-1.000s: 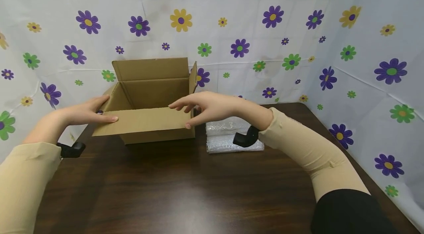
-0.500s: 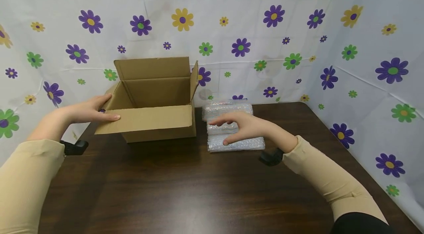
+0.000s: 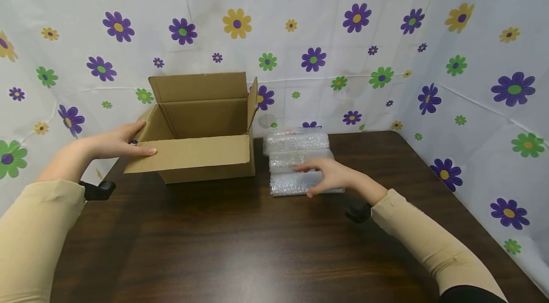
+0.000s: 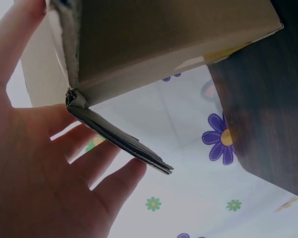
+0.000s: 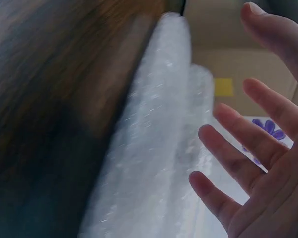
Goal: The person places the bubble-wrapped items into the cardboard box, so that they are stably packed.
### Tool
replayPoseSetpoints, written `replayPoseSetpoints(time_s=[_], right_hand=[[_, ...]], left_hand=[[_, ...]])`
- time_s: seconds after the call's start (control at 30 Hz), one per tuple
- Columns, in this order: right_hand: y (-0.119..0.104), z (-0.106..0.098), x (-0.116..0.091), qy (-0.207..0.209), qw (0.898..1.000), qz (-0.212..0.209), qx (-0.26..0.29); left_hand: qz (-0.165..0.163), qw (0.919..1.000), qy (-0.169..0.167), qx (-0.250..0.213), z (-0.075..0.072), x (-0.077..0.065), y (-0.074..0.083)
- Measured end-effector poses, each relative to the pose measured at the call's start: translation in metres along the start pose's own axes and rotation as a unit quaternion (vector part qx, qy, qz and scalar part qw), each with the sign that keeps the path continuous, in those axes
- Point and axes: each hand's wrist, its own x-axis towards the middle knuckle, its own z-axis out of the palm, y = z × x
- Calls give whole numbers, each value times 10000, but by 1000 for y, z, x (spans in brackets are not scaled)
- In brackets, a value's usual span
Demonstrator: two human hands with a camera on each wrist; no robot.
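Note:
An open cardboard box (image 3: pixel 206 169) stands at the back left, its flaps spread. My left hand (image 3: pixel 113 143) rests at its front left corner, thumb lying on the front flap. In the left wrist view, the spread fingers (image 4: pixel 121 183) touch the side flap (image 4: pixel 119 139) from outside. Right of the box lie three rolls of bubble wrap (image 3: pixel 285 185), one behind another. My right hand (image 3: pixel 330 175) hovers at the nearest roll, fingers spread and nothing held. The right wrist view shows the fingertips apart from the bubble wrap (image 5: pixel 144 129).
The dark wooden table (image 3: pixel 240 246) stretches in front of the box and rolls. A white cloth with printed flowers (image 3: pixel 274 17) hangs behind it and along the right side. A yellow patch (image 5: pixel 223 87) shows on the box's outer wall.
My right hand has moved from above the box's front flap to the right and down to the nearest bubble wrap roll. My left hand has stayed on the box corner.

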Motion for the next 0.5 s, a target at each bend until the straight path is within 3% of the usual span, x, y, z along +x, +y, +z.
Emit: replayPoseSetpoints(time_s=[0.5], right_hand=[[24, 11, -2, -39, 9985, 313, -444]], left_hand=[[-95, 9999, -97, 32, -2, 0, 1]])
